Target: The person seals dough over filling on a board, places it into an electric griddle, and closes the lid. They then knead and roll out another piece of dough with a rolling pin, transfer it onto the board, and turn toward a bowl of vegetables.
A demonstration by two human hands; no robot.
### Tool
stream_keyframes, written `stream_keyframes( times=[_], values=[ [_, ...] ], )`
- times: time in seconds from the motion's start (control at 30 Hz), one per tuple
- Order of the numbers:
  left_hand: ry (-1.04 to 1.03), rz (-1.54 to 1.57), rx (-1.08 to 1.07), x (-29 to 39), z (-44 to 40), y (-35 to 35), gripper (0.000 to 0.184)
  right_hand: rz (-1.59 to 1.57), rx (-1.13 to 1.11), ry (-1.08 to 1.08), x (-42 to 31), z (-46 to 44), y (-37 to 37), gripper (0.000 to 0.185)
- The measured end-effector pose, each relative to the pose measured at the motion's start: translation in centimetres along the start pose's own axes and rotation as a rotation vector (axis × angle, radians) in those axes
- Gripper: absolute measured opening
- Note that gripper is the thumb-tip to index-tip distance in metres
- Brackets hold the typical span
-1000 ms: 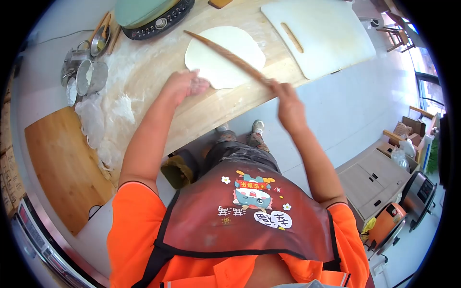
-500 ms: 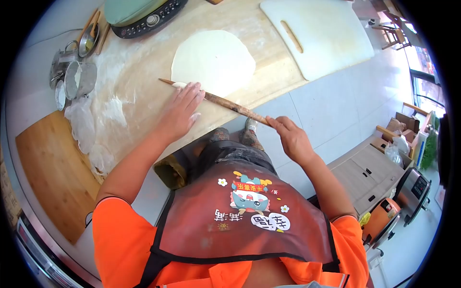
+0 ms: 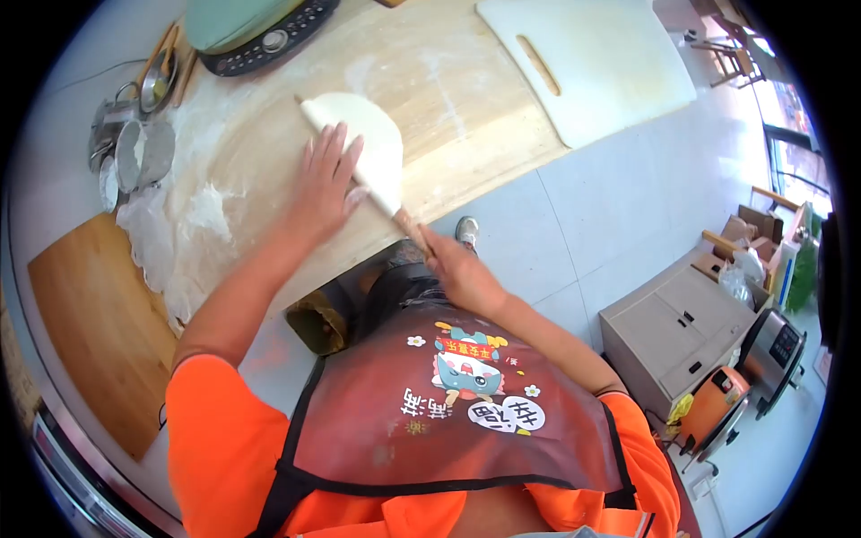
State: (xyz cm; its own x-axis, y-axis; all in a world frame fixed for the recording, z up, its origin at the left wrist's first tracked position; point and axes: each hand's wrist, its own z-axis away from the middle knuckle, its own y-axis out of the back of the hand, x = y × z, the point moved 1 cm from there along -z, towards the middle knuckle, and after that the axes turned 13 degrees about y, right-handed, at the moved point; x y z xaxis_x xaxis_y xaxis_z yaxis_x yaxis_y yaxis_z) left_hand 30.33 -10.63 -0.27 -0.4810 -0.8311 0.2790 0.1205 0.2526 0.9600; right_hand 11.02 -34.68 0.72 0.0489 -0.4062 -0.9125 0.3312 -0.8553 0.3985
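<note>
A thin sheet of pale dough (image 3: 380,143) is partly wound round a wooden rolling pin (image 3: 409,228); the rest fans out flat on the floured wooden worktop (image 3: 466,170). My left hand (image 3: 325,186) lies with fingers stretched out on the dough-covered part of the pin, its palm side down. Closed round the near end of the pin, my right hand (image 3: 459,269) is just past the worktop's front edge. The pin's far tip shows beyond the dough at the upper left.
A white cutting board (image 3: 610,81) lies at the right of the worktop. At the back stands a green appliance with a control panel (image 3: 273,40). Metal bowls (image 3: 157,148) and a plastic bag (image 3: 148,229) sit at the left. A grey cabinet (image 3: 673,332) stands lower right.
The dough, flat before, is now partly wrapped on the pin. The pin has turned steeper, and my right hand has moved left and toward me. My left hand has shifted slightly left.
</note>
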Motion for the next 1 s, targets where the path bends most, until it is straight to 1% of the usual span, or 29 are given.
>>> stream_keyframes(
  times=[0.07, 0.1, 0.13, 0.17, 0.23, 0.27, 0.33, 0.37, 0.4, 0.43, 0.47, 0.5, 0.53, 0.57, 0.6, 0.67, 0.7, 0.73, 0.8, 0.83, 0.87, 0.9, 0.93, 0.97, 1.0],
  values=[
    [0.07, 0.102, -0.011, 3.6, 1.3, -0.6, 0.067, -0.029, -0.001, -0.004, 0.8, 2.6, -1.0, 0.054],
    [0.023, 0.088, -0.01, 5.7, -0.9, -1.4, 0.067, -0.026, -0.016, -0.157, -0.2, 2.9, 0.9, 0.055],
    [-0.024, 0.076, -0.001, 8.5, -4.7, -2.3, 0.067, 0.053, 0.041, -0.141, 0.5, 3.6, 2.5, 0.055],
    [-0.091, 0.244, 0.038, 11.9, -8.6, -2.6, 0.066, 0.133, 0.095, -0.128, 1.2, 4.5, 4.1, 0.055],
    [-0.252, 0.201, 0.228, 19.0, -15.0, -4.9, 0.067, 0.268, 0.231, -0.095, 1.9, 5.4, 6.7, 0.057],
    [-0.331, 0.169, 0.313, 21.1, -17.0, -5.6, 0.068, 0.314, 0.233, -0.181, 1.1, 5.2, 7.6, 0.06],
    [-0.245, 0.199, 0.201, 20.2, -16.7, -5.7, 0.071, 0.302, 0.258, -0.294, 1.3, 5.3, 7.3, 0.062],
    [-0.215, 0.207, 0.136, 19.4, -16.2, -5.9, 0.072, 0.258, 0.239, -0.274, 1.8, 5.5, 6.4, 0.064],
    [-0.1, 0.021, 0.064, 17.2, -14.3, -4.9, 0.074, 0.26, 0.221, -0.189, 1.9, 5.2, 5.0, 0.066],
    [-0.02, 0.006, 0.005, 14.9, -12.1, -2.4, 0.075, 0.26, 0.202, -0.105, 2.0, 4.9, 3.7, 0.068],
    [0.088, -0.138, -0.121, 12.5, -10.0, -0.7, 0.073, 0.201, 0.174, -0.109, 1.0, 3.9, 2.4, 0.07],
    [0.152, -0.15, -0.132, 9.7, -7.6, 0.3, 0.072, 0.107, 0.127, -0.115, -0.1, 2.8, 1.4, 0.07],
    [0.189, -0.205, 0.032, 7.0, -4.8, 0.2, 0.063, 0.093, 0.165, 0.071, 0.8, 1.9, -0.6, 0.069],
    [0.28, 0.022, 0.0, 2.0, -3.0, -0.9, 0.058, -0.058, 0.098, 0.015, -0.4, 0.4, -1.4, 0.067],
    [0.376, 0.252, -0.034, -1.3, -1.9, -1.7, 0.054, -0.153, 0.05, -0.007, -1.3, -0.7, -2.1, 0.066],
    [0.962, 1.136, -0.051, -1.8, 0.1, 0.0, 0.05, -0.284, -0.023, -0.022, -2.6, -2.4, -3.5, 0.064],
    [1.225, 1.595, -0.039, -1.9, 0.5, 1.0, 0.048, -0.243, -0.019, 0.024, -2.6, -3.2, -3.4, 0.064],
    [1.24, 1.627, -0.046, -1.6, 0.4, 1.9, 0.048, -0.2, -0.014, 0.07, -2.6, -3.9, -3.3, 0.065],
    [1.281, 1.706, -0.073, -0.5, 0.2, 2.9, 0.048, 0.031, 0.036, 0.2, -2.0, -4.0, -1.6, 0.069],
    [1.281, 1.604, -0.261, -0.2, 0.4, 2.8, 0.047, 0.117, 0.021, 0.135, -1.2, -4.1, 0.1, 0.076],
    [1.271, 1.495, -0.441, -0.1, 0.6, 2.8, 0.046, 0.246, 0.076, 0.155, -0.3, -4.1, 2.3, 0.076],
    [1.254, 1.378, -0.618, 0.0, 0.8, 2.7, 0.046, 0.428, 0.157, 0.115, 1.9, -3.9, 4.3, 0.066],
    [1.198, 1.516, -0.527, 0.1, 0.4, 2.3, 0.045, 0.513, 0.176, 0.067, 2.5, -3.9, 7.4, 0.062],
    [1.136, 1.651, -0.431, 0.1, -0.6, 1.7, 0.045, 0.572, 0.193, 0.085, 2.0, -3.8, 10.2, 0.057],
    [1.072, 1.78, -0.339, 0.3, -1.7, 0.8, 0.045, 0.604, 0.19, 0.159, 2.8, -3.4, 11.9, 0.054]
  ],
)
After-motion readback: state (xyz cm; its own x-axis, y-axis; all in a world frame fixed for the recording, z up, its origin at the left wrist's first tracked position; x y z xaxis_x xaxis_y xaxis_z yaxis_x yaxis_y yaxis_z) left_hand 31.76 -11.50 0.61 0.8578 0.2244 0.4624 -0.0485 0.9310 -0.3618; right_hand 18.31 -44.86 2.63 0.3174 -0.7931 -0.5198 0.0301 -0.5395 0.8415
